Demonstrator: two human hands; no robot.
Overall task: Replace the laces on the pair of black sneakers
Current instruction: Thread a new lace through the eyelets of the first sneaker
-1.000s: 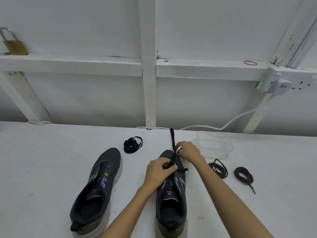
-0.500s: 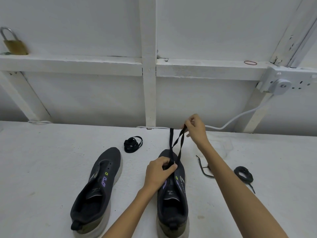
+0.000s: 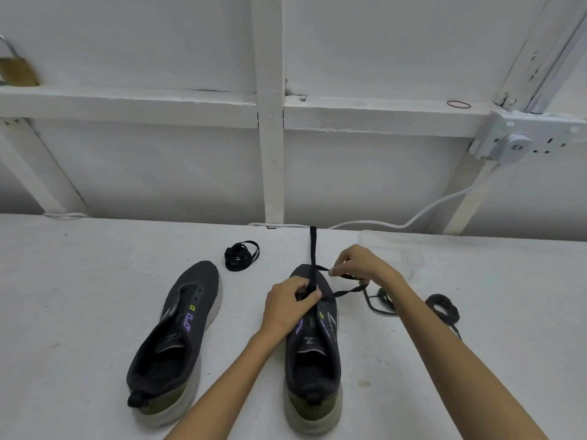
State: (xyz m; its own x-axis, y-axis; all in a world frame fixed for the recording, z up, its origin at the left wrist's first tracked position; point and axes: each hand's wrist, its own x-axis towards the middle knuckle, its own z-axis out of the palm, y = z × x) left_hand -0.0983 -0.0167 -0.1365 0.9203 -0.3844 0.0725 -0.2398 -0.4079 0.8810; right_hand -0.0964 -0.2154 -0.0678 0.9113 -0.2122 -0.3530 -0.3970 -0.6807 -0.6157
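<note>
Threading the right-hand black sneaker (image 3: pixel 313 347), toe towards the wall, on a white table (image 3: pixel 79 281). Left hand (image 3: pixel 286 308) clamped on the black lace (image 3: pixel 313 249) at the lower eyelets. Right hand (image 3: pixel 362 265), just beyond the toe, pinching the strand running off rightward; other strand lying straight ahead along the shoe's axis. Probably next eyelet, right hand nearer. Alongside: unlaced sneaker (image 3: pixel 178 322), coiled laces (image 3: pixel 241 255), wall socket (image 3: pixel 514 144).
</note>
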